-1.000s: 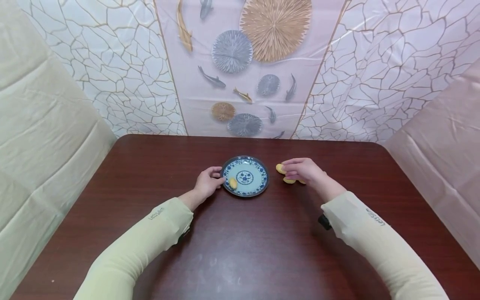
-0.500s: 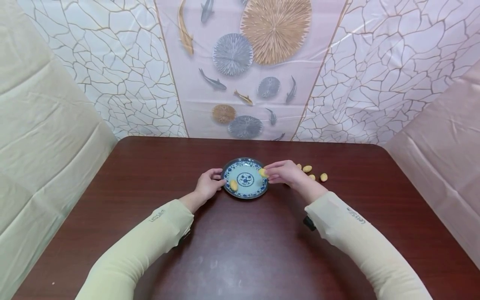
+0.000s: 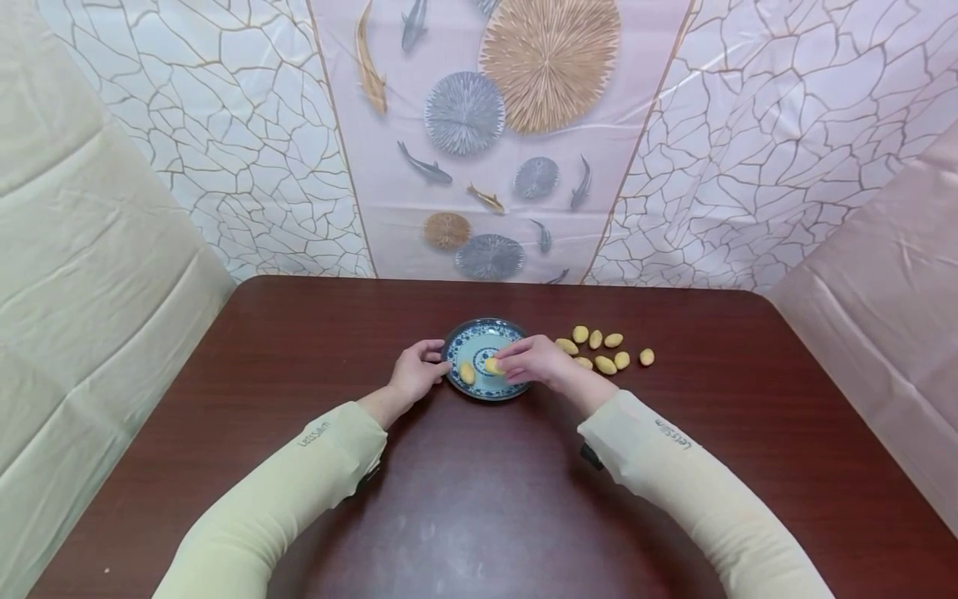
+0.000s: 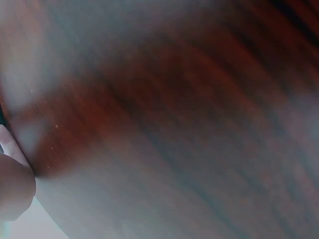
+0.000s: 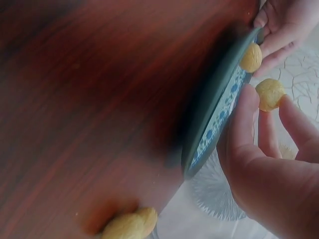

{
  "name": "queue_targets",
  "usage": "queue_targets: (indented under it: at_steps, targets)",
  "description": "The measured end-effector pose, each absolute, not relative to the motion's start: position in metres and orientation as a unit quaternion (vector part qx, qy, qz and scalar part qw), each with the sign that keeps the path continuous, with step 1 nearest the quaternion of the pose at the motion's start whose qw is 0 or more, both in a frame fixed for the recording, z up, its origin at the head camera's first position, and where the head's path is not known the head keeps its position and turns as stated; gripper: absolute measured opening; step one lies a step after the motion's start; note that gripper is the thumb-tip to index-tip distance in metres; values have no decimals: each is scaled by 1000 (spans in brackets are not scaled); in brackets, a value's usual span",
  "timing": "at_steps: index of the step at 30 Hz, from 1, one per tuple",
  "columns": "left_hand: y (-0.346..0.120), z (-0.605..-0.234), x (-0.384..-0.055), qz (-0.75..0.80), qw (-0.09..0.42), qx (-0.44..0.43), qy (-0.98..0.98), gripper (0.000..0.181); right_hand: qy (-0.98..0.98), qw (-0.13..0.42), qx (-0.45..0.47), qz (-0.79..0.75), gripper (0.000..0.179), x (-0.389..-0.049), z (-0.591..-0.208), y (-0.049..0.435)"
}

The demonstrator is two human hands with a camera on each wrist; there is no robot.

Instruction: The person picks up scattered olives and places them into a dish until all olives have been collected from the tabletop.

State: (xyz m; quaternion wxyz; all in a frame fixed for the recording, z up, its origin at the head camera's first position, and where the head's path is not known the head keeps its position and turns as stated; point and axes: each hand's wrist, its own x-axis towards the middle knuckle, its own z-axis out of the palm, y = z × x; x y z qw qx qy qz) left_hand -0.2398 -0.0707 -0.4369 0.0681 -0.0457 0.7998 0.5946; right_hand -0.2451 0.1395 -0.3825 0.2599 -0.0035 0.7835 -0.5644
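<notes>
A round blue-and-white plate [image 3: 488, 331] stands on the dark table, with a small yellow oval piece [image 3: 467, 373], potato-like, on its left part. At the plate's left rim is my left hand [image 3: 413, 373], thumb and fingers holding the edge. My right hand [image 3: 540, 363] is over the plate's right half and pinches another small yellow oval piece [image 5: 270, 94] between thumb and fingertips, above the plate's middle. In the right wrist view the held piece looks apart from the plate's surface. The left wrist view shows mostly blurred table and a little of the left hand [image 4: 15, 186].
Several more yellow oval pieces [image 3: 605, 364] lie loose on the table right of the plate, some partly behind the right hand and wrist. The brown table [image 3: 449, 499] reaches back to a patterned curtain [image 3: 486, 166]. Pale cloth hangs at both sides.
My right hand has taken a yellow piece from the loose group and carried it left, over the plate. The pieces it covered now show. My left hand keeps its place at the rim.
</notes>
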Motion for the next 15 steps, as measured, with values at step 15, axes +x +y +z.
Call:
queue_targets:
  at_steps: [15]
  targets:
    - [-71,-436,-241,591,72,-44,802,44,807,262,-9,-529,31,-245,-397,123]
